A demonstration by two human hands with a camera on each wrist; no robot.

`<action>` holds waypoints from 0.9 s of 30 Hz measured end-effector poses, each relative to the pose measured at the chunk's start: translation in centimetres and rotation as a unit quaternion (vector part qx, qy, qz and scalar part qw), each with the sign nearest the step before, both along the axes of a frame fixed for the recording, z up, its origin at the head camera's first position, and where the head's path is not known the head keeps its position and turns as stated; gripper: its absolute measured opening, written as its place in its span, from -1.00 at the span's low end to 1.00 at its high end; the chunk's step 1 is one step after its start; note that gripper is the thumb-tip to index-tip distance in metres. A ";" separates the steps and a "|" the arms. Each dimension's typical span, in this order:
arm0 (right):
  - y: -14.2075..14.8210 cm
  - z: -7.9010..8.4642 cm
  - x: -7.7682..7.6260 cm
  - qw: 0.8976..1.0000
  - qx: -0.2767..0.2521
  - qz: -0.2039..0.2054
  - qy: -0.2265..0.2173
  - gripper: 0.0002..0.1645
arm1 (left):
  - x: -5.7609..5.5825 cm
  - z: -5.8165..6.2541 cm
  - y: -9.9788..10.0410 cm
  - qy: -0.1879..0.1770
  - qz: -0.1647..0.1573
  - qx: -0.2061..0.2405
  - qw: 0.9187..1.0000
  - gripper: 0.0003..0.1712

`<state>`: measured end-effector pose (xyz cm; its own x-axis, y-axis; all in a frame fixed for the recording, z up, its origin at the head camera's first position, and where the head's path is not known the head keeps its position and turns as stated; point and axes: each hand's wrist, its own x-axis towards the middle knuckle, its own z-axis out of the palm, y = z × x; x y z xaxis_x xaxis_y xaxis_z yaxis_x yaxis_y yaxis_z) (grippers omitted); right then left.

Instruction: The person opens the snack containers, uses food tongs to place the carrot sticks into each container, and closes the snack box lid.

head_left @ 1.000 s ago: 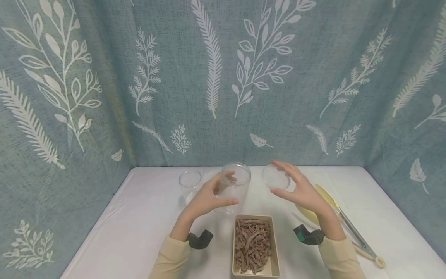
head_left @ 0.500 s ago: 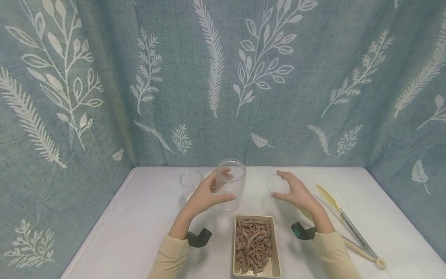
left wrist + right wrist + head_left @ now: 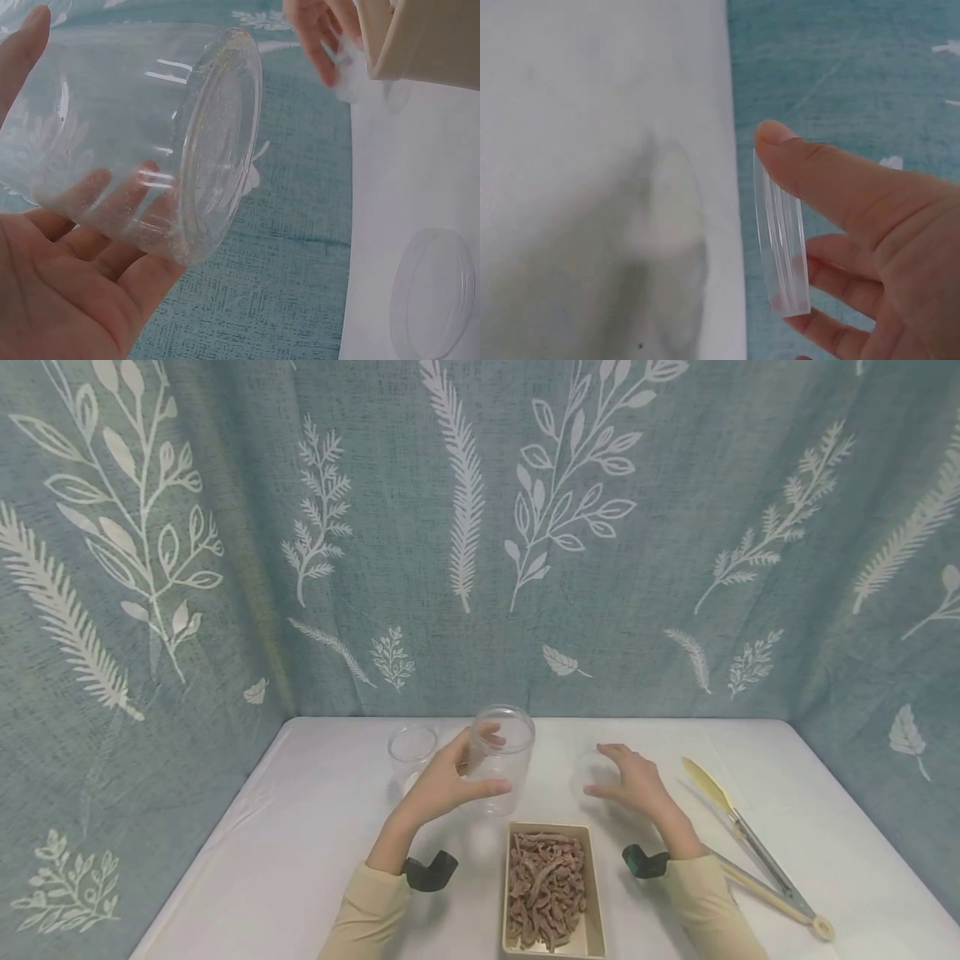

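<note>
My left hand (image 3: 442, 785) grips a large clear plastic jar (image 3: 501, 767), with the thumb on one side and the fingers behind it. The jar stands with its rim up in the head view; its clear wall (image 3: 127, 97) fills much of the left wrist view. On the right, my right hand (image 3: 637, 785) pinches a thin clear round lid (image 3: 784, 240) by its edges, between thumb and fingers. That lid (image 3: 587, 772) is low over the table and hard to see in the head view. A gap separates lid and jar.
A beige rectangular box (image 3: 596, 910) with brown meat-like strips (image 3: 547, 889) stands at the front middle. A smaller clear jar (image 3: 411, 747) is left of my left hand. Yellow-tipped tongs (image 3: 765, 856) lie at the right. A patterned curtain (image 3: 480, 527) hangs behind the table.
My right hand has come down and toward me with the lid, closer to the table. My left hand and the jar have shifted slightly left, then back a little right.
</note>
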<state>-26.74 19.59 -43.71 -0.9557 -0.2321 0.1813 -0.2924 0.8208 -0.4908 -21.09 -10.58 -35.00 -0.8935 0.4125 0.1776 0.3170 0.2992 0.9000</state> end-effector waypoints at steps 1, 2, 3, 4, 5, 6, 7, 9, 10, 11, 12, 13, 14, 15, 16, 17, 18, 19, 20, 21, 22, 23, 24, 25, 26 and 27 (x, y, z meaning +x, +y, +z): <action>0.0 -0.1 0.0 1.000 0.012 -0.002 0.006 -0.14 | 0.0 0.0 0.0 0.001 -0.001 -0.002 1.000 -0.18; 0.0 -0.3 -0.1 1.000 0.020 -0.004 0.010 -0.14 | 0.0 0.1 0.1 0.003 -0.001 -0.005 1.000 -0.17; 0.0 -0.4 -0.1 1.000 0.027 -0.007 0.012 -0.15 | 0.1 0.1 0.1 0.004 -0.001 -0.007 1.000 -0.16; 0.0 -0.5 -0.1 0.999 0.035 -0.008 0.015 -0.15 | 0.1 0.1 0.1 0.005 -0.002 -0.007 1.000 -0.16; 0.0 -0.5 -0.1 0.999 0.042 -0.009 0.016 -0.15 | 0.1 0.2 0.1 0.005 -0.002 -0.008 1.000 -0.15; 0.0 -0.6 -0.1 0.999 0.049 -0.010 0.016 -0.15 | 0.1 0.2 0.2 0.005 -0.003 -0.009 1.000 -0.15; 0.0 -0.6 -0.1 0.998 0.055 -0.011 0.015 -0.15 | 0.1 0.2 0.2 0.005 -0.002 -0.009 1.000 -0.15; 0.0 -0.6 -0.1 0.998 0.068 -0.012 0.010 -0.15 | 0.1 0.2 0.2 0.005 -0.001 -0.009 1.000 -0.16; 0.0 -0.7 -0.1 0.997 0.074 -0.012 0.006 -0.15 | 0.1 0.2 0.2 0.005 0.000 -0.009 1.000 -0.16; 0.0 -0.7 -0.1 0.997 0.079 -0.012 0.001 -0.15 | 0.0 0.2 0.2 0.004 0.000 -0.009 1.000 -0.16; 0.0 -0.7 -0.1 0.996 0.085 -0.011 -0.004 -0.14 | 0.0 0.2 0.2 0.004 0.000 -0.008 1.000 -0.17; -0.1 -0.8 -0.1 0.996 0.090 -0.011 -0.011 -0.14 | 0.0 0.1 0.2 0.004 -0.001 -0.008 1.000 -0.17; -0.1 -0.8 0.0 0.995 0.094 -0.010 -0.017 -0.14 | 0.0 0.1 0.2 0.003 -0.003 -0.008 1.000 -0.16; -0.1 -0.9 0.0 0.995 0.098 -0.010 -0.023 -0.13 | 0.0 0.0 0.2 0.003 -0.004 -0.008 1.000 -0.16; -0.1 -0.9 0.0 0.994 0.102 -0.011 -0.030 -0.13 | 0.0 0.0 0.2 0.001 -0.005 -0.008 1.000 -0.16; -0.2 -1.0 0.1 0.994 0.106 -0.011 -0.034 -0.13 | 0.0 0.0 0.2 0.001 -0.007 -0.007 1.000 -0.16; -0.2 -1.0 0.1 0.993 0.108 -0.011 -0.038 -0.13 | -0.1 -0.1 0.2 0.000 -0.009 -0.007 1.000 -0.15; -0.2 -1.1 0.1 0.993 0.110 -0.011 -0.040 -0.13 | -0.1 -0.1 0.2 0.000 -0.010 -0.007 1.000 -0.15; -0.2 -1.1 0.2 0.993 0.113 -0.010 -0.040 -0.14 | -0.1 -0.1 0.2 -0.001 -0.011 -0.007 1.000 -0.15; -0.2 -1.2 0.2 0.993 0.114 -0.011 -0.042 -0.14 | -0.1 -0.1 0.2 -0.001 -0.011 -0.007 1.000 -0.15; -0.2 -1.2 0.2 0.992 0.117 -0.010 -0.041 -0.14 | -0.1 -0.1 0.2 -0.001 -0.011 -0.007 1.000 -0.15; -0.2 -1.2 0.2 0.992 0.116 -0.010 -0.042 -0.13 | -0.1 -0.1 0.2 0.000 -0.011 -0.006 1.000 -0.15; -0.2 -1.3 0.2 0.992 0.116 -0.009 -0.043 -0.13 | -0.1 -0.1 0.2 0.000 -0.012 -0.006 1.000 -0.15; -0.2 -1.3 0.2 0.992 0.116 -0.009 -0.044 -0.13 | -0.1 -0.1 0.2 0.001 -0.012 -0.006 1.000 -0.15; -0.2 -1.3 0.1 0.992 0.117 -0.008 -0.044 -0.12 | -0.1 -0.1 0.2 0.002 -0.012 -0.006 1.000 -0.15; -0.2 -1.3 0.1 0.992 0.116 -0.008 -0.046 -0.12 | -0.1 -0.1 0.2 0.001 -0.012 -0.007 1.000 -0.16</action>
